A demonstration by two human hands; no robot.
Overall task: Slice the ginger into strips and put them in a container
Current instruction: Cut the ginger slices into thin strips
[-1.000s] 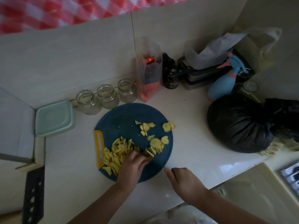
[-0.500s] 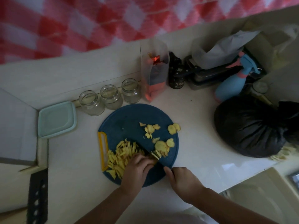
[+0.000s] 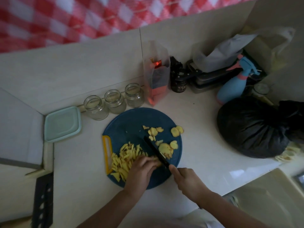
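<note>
Ginger (image 3: 164, 148) all lies on the blue board (image 3: 131, 122). Left of the board sits a teal container (image 3: 62, 124); behind the board stand three jars (image 3: 115, 101). On the board's left part is a heap of strips (image 3: 126, 155). The left hand (image 3: 141, 173), fingers curled, pins a piece of ginger near the board's front edge, against the knife (image 3: 155, 150) blade. Uncut slices (image 3: 176, 131) lie on the board's right part. The right hand (image 3: 187, 180) grips the knife handle. Right of the board sits a black bag (image 3: 251, 129).
</note>
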